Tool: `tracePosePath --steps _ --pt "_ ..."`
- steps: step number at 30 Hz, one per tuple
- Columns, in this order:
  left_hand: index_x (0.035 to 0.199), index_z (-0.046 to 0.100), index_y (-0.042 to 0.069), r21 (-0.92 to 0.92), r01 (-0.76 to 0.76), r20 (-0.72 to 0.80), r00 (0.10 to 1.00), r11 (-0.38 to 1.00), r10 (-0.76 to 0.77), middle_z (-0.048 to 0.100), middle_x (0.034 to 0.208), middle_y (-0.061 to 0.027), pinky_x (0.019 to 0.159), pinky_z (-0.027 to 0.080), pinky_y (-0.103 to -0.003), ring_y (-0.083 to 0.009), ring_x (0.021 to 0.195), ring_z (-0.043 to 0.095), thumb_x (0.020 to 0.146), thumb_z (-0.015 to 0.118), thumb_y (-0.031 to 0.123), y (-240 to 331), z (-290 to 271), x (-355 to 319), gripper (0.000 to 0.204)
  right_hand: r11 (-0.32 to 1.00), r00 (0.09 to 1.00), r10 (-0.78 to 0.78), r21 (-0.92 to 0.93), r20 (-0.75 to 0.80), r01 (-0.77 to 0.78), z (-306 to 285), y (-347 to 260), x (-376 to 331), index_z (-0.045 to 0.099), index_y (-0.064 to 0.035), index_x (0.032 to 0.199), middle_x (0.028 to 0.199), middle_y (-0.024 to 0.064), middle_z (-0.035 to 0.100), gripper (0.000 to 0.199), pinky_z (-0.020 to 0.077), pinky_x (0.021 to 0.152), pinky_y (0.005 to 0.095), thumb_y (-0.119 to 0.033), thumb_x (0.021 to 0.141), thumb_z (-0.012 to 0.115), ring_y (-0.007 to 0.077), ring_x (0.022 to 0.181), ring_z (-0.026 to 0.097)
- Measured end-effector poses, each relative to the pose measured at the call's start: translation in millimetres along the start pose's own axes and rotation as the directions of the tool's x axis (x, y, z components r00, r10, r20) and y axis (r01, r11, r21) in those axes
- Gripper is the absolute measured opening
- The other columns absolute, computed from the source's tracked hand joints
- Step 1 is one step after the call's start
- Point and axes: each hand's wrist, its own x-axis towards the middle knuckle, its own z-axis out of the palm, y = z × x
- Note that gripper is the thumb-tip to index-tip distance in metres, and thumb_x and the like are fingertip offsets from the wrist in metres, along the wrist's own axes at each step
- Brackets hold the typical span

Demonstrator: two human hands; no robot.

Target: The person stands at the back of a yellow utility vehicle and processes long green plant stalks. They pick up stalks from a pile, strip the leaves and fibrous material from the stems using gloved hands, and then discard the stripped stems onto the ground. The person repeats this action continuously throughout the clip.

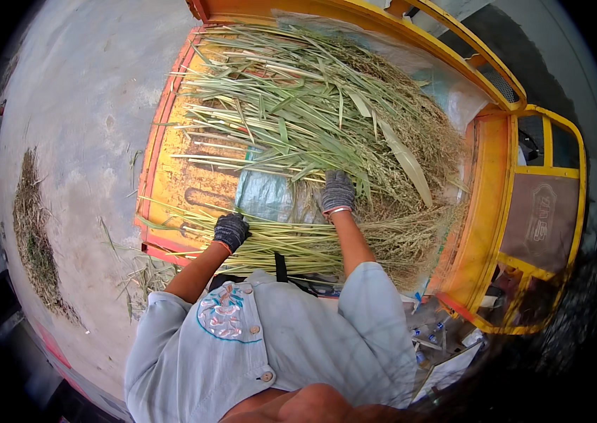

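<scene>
A near bundle of long green-yellow stalks (pixel 284 241) lies crosswise in front of me, its feathery seed heads toward the right. My left hand (pixel 231 231), in a dark grey knit glove, is closed on the stalks at the bundle's left part. Farther up and to the right, my right hand (pixel 338 190), gloved alike, has its fingers curled at the near edge of a larger pile of stalks (pixel 291 106). What lies under its fingers is mostly hidden. Between the two layers a bluish plastic sheet (pixel 263 199) shows.
The stalks rest on the rusty yellow cargo bed (pixel 171 158) of a small vehicle, with a red-orange left edge. Yellow frame rails (pixel 549 170) rise at the right. Dry plant debris (pixel 36 233) lies on the concrete ground (pixel 94 134) at left. Bottles and litter (pixel 432 337) sit at lower right.
</scene>
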Motion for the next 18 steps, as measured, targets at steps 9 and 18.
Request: tracePosePath --steps 9,18 --pt "0.084 0.066 0.01 -0.14 0.045 0.031 0.999 0.989 -0.041 0.056 0.102 -0.0128 0.074 0.046 -0.043 -0.0295 0.092 0.056 0.072 0.061 0.039 50.4 6.0 -9.0 0.032 0.974 0.993 -0.116 -0.2 -0.039 0.106 -6.9 -6.1 15.7 0.058 -0.0103 0.103 0.109 0.014 0.054 0.025 0.041 0.083 0.0456 -0.021 0.083 0.046 0.0284 0.102 0.052" --pt "0.099 0.058 0.008 -0.186 -0.322 -0.493 0.848 0.928 0.195 0.053 0.111 -0.014 0.084 0.041 -0.041 -0.0305 0.099 0.051 0.068 0.065 0.033 72.4 -59.1 -59.9 0.04 0.887 0.887 -0.461 -0.012 0.029 0.462 -17.9 6.0 -60.2 0.059 -0.0104 0.105 0.104 0.0141 0.058 0.034 0.0452 0.081 0.0408 -0.035 0.083 0.049 0.03 0.094 0.056"
